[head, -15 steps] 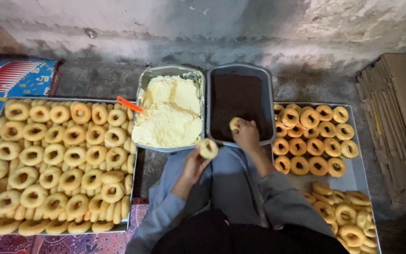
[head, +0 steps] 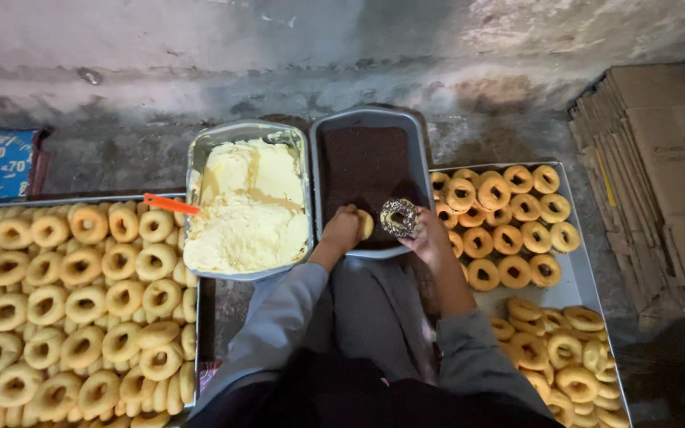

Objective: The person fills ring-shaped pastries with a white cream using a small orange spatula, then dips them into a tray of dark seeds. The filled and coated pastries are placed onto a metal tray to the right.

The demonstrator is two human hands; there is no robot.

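Doughnuts everywhere here. The right hand is closed around a ring doughnut coated in dark sprinkles, holding it just over the near edge of the grey tray of dark sprinkles, so the coated one sits at about 10 o'clock from that hand. The left hand is at 9 o'clock from it, close by, fingers curled on a plain doughnut pressed down in the same tray. The two hands are near each other but not touching. At 9 o'clock from the left hand there's a metal pan of pale yellow cream with an orange spatula handle sticking out. Plain rings fill the left tray, finished ones the right tray.
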